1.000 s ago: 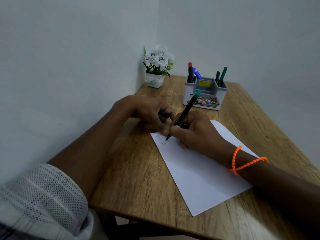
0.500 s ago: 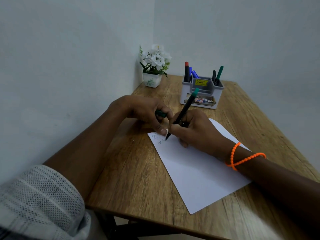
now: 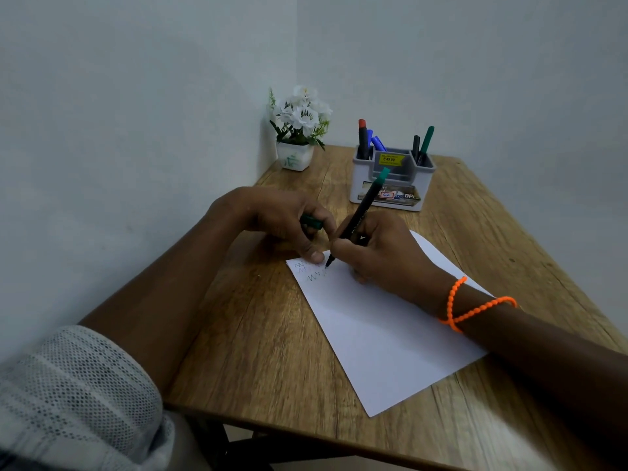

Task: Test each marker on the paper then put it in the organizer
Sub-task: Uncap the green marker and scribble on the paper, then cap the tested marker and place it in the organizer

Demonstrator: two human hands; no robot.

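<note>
Right hand (image 3: 380, 249) gripping marker (image 3: 360, 215), tip down-left

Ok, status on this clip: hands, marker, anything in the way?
Right hand grips green marker, tip on paper. Left hand holds green cap, fingertip pinning paper. Organizer unobstructed.

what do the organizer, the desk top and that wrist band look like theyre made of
Organizer: looks like moulded plastic, pale grey and smooth, with thin even walls and stuck-on labels.
Desk top: wood or wood-look laminate, showing brown grain streaks with a low sheen; which one, I cannot tell.
Wrist band: bright orange beaded cord, probably plastic or rubber.
</note>
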